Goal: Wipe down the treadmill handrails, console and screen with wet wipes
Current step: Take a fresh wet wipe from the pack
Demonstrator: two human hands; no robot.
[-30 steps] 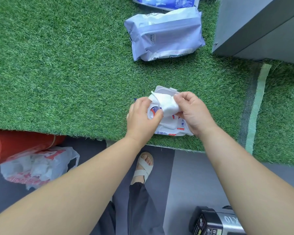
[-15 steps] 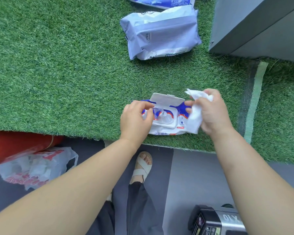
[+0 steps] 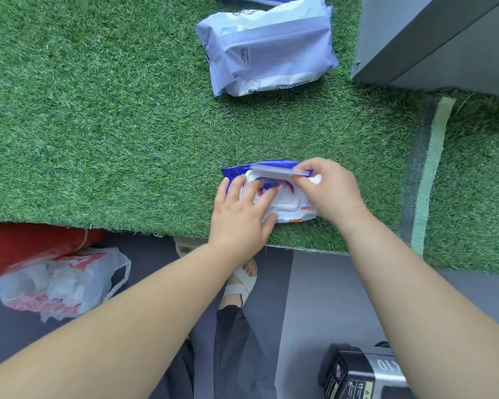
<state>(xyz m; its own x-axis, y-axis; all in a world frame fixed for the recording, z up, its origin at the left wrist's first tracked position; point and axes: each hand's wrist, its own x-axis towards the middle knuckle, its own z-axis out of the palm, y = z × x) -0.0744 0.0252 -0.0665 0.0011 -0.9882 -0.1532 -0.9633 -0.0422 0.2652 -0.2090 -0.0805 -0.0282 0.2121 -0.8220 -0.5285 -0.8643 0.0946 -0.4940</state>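
A: Head view. Where is the wipe pack?
B: Blue-and-white wipe pack [image 3: 297, 216] lies flat on the green turf mat [image 3: 98, 125], just right of frame centre, near the mat's 6 o'clock edge.
A: Left hand?
B: Left hand [image 3: 239, 217] comes in from 7 o'clock. Grip spread, fingers fairly straight, pressing down on the white lid frame. Thumb lies along the pack's near edge.
A: Right hand?
B: Right hand [image 3: 332, 191] sits at the pack's 3 o'clock. Grip pressed together, fingertips pinching the free edge of the flip lid [image 3: 277, 171], which stands half raised over the opening. A white wad [image 3: 317, 179] peeks from the fist; cannot tell what it is.
A: Surroundings?
B: Pale lilac pack [image 3: 265, 47] at 12 o'clock from the hands, well apart, on the same mat. Grey box [image 3: 432, 38] at 1 o'clock. Pale green strip [image 3: 432, 168] at 3 o'clock. Off the mat: red roll [image 3: 26, 246] at 8 o'clock with a plastic bag [image 3: 61, 283] just beside it; sandalled foot [image 3: 239, 283] at 6 o'clock; black device [image 3: 357, 372] at 5 o'clock.
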